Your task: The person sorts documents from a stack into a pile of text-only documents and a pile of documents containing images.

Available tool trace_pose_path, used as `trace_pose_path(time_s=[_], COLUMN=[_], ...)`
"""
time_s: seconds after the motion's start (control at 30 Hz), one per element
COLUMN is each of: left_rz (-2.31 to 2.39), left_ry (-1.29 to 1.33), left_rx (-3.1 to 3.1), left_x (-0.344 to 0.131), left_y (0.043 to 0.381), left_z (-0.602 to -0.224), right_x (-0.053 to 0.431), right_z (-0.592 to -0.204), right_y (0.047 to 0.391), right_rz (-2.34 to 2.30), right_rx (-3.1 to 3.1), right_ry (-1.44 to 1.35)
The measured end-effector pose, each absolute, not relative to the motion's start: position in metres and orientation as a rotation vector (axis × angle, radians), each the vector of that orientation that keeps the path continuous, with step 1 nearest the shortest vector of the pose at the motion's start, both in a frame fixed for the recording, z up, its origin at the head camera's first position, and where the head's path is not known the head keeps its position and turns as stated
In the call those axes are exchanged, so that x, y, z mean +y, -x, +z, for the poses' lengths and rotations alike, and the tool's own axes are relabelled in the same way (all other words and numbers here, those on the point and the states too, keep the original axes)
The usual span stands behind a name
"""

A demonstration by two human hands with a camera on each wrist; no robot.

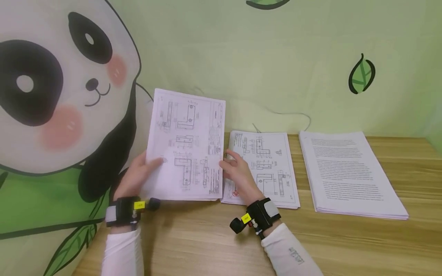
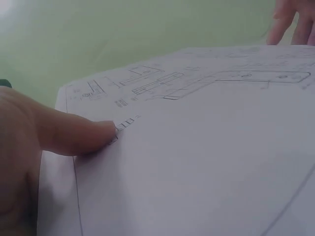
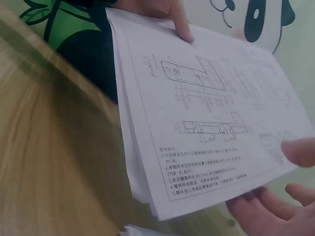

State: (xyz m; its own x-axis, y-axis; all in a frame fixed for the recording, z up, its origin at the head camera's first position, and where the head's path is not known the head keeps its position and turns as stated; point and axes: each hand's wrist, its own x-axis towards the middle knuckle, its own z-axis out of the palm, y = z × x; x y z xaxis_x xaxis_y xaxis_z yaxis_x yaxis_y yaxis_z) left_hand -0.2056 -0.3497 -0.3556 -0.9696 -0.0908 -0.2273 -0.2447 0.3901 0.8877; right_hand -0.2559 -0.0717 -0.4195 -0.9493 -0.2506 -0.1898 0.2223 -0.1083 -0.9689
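Note:
A stack of printed sheets [image 1: 186, 153] with technical drawings is held raised and tilted at the centre of the head view. My left hand [image 1: 134, 174] grips its left edge, the thumb [image 2: 93, 135] flat on the top page and the other fingers hidden behind. At the opposite edge is my right hand [image 1: 239, 174], its fingers spread and relaxed. In the right wrist view the right thumb [image 3: 300, 151] overlaps the page and the fingers [image 3: 266, 209] show past its edge; firm contact is unclear. Under this hand lies a second pile of drawing sheets [image 1: 276, 165].
A thicker stack of text pages [image 1: 348, 176] lies to the right on the wooden table [image 1: 193, 237]. Behind stands a green backdrop [image 1: 276, 57] with a panda picture [image 1: 114, 99] at the left. A thin cord [image 1: 290, 113] runs along the backdrop.

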Motion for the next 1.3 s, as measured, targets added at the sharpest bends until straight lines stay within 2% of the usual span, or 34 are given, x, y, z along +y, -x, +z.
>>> trace_pose_path(time_s=[0.13,0.3,0.5,0.77,1.07,1.3], left_rz=[1.767,2.0,2.081,2.116,2.005,1.906], left_ry=[0.267,0.093,-0.026,-0.117,0.016,0.169], left_rx=[2.449,2.356,2.254,2.145,2.198,2.325], left_x=[-0.342,-0.318,-0.286,-0.248,-0.192,-0.171], left_y=[0.204,0.206,0.219,0.242,0.255,0.273], left_z=[-0.349,-0.344,-0.355,-0.376,-0.389,-0.426], right_x=[-0.06,-0.041,-0.015,0.024,0.069,0.087], right_z=[-0.413,-0.411,-0.409,-0.404,-0.414,-0.427], right_y=[0.258,0.262,0.263,0.263,0.268,0.271], right_rz=[-2.155,-2.236,-2.307,-2.262,-1.966,-1.803], right_rx=[1.824,1.632,1.427,1.734,2.204,2.302], right_ry=[0.092,0.203,0.248,0.144,-0.087,-0.204])
